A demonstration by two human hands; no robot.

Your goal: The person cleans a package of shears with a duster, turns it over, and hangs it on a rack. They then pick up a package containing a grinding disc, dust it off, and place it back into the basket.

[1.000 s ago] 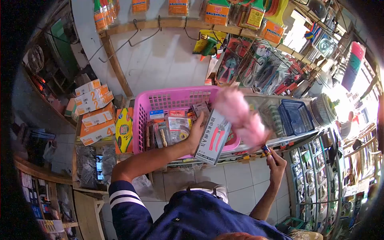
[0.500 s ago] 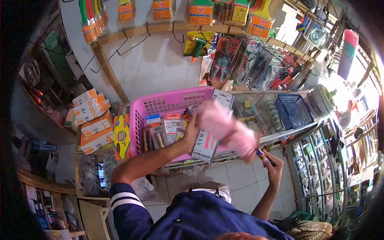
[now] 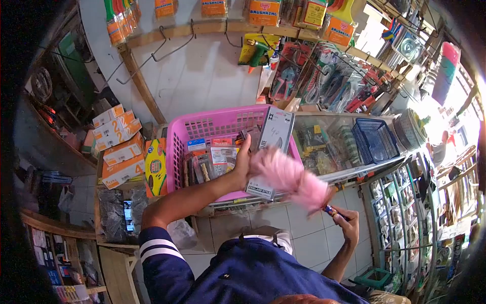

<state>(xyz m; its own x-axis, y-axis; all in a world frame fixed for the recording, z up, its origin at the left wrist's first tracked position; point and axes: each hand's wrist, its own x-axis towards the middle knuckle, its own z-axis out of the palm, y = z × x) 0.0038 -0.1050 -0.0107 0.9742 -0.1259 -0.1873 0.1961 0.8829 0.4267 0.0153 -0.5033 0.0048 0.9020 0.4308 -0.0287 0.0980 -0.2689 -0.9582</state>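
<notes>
My right hand [image 3: 348, 224] is closed around the dark handle of a pink fluffy duster [image 3: 298, 181]. The duster's blurred head lies across the lower half of a long grey-and-white box [image 3: 276, 129] with "ENGLAND STYLE" printed at its bottom end. Against the left edge of that box is my left hand [image 3: 242, 164], its thumb pointing up and its fingers hidden behind the box and duster; it appears to hold the box. Box and hand are over a pink plastic basket [image 3: 174, 134], where packaged hardware items [image 3: 223, 157] lie.
Orange-and-white boxes [image 3: 119, 144] are stacked left of the basket, beside a yellow-and-orange package [image 3: 155, 164]. To the right, a dark blue basket [image 3: 374, 142] stands on a glass-topped counter [image 3: 329, 175]. Brush packs [image 3: 264, 12] and tools hang on hooks above.
The duster's head has shifted a little down along the box, uncovering more of its upper part. My right hand has moved slightly lower, and the view has shifted a little.
</notes>
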